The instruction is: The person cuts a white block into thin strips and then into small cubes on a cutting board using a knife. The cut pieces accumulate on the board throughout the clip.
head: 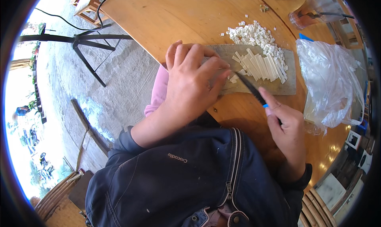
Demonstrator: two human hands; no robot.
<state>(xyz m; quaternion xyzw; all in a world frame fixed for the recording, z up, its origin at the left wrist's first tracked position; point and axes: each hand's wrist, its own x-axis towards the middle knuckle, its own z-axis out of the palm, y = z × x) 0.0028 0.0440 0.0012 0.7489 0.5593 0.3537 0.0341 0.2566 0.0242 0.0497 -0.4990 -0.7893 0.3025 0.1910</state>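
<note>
My left hand (195,75) rests at the left part of a thin worn board (290,58), fingers bent over its surface; what lies under them is hidden. In my right hand (284,122) is a knife (251,87) with a dark blade and a bit of blue at the handle, its index finger along the blade's back. The blade's tip is near my left thumb, beside a few small white pieces (234,78). White strips (260,66) lie side by side on the board. A heap of small white squares (253,33) spreads from the board's far edge onto the wooden table (178,15).
A crumpled clear plastic bag (327,78) lies right of the board. Beyond it stands a plastic cup (306,15) with reddish drink and a dark straw. Black stand legs (95,37) are on the concrete floor at left, near wooden stools (89,6).
</note>
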